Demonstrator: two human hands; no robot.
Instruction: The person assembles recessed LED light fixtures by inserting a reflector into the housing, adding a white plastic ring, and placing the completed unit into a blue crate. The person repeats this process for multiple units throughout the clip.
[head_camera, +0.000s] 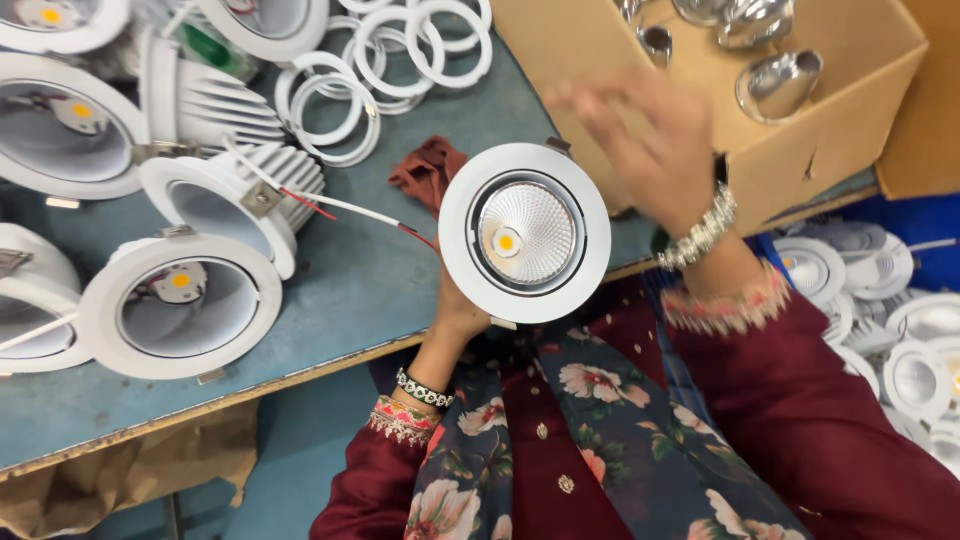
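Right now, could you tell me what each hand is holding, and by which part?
The left hand holds a round white downlight from beneath, at its lower rim. The right hand, blurred, holds nothing visible above the cardboard box.

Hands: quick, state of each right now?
Left hand: closed on the white round downlight.
Right hand: open, empty, blurred, over the cardboard box.

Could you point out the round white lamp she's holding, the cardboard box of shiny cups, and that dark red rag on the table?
Round white downlight with ribbed reflector (524, 232): head view, on its reflector.
Brown cardboard box of silver reflector cups (800, 150): head view, on its front wall.
Dark red crumpled cloth rag (425, 172): head view, on its middle fold.
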